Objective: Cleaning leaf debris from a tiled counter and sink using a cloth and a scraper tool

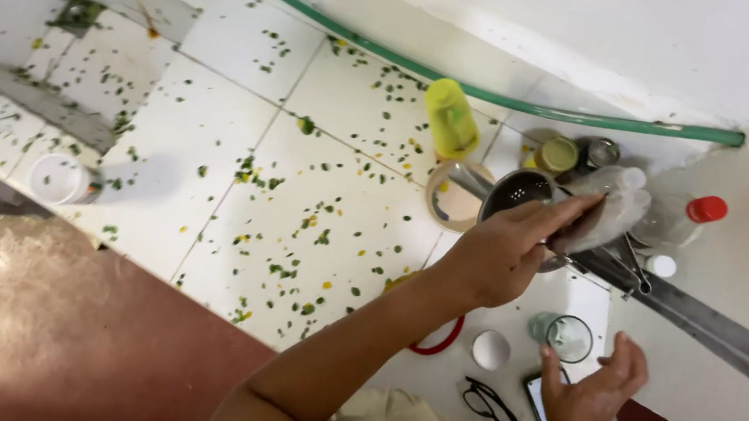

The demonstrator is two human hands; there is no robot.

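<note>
a: head view. holding what, w/ left hand (501, 252)?

b: wrapped round a clear plastic bottle (603, 216), tilted, just right of the metal strainer (517, 192) and partly over its rim. fingers closed on the body, thumb underneath.

a: feel of it?

b: prob. light, thin-walled, squashy if squeezed hard. looks wet or filmy, so maybe slippery. best taken round the mid body, as now, not by the narrow neck end up right of the strainer.

a: arm pose?

b: reaching long, elbow low, forearm running up from below-left of the strainer, wrist bent a bit to the right.

a: right hand (589, 394)?

b: well below-right of the strainer, palm open, fingers loosely curled, gripping nothing. hovering at the dark phone (538, 398); can't tell if touching. small glass tumbler (567, 337) just above it.

a: round abt?

b: yellow bottle (450, 120) up-left of the strainer, cream bowl (453, 198) touching its left side, red-capped bottle (688, 217) to the right. black spectacles (493, 409) and white lid (491, 350) below. green hose (418, 71) above. white cup (60, 178) far left, on tiles (228, 115) strewn w/ leaf bits.
</note>
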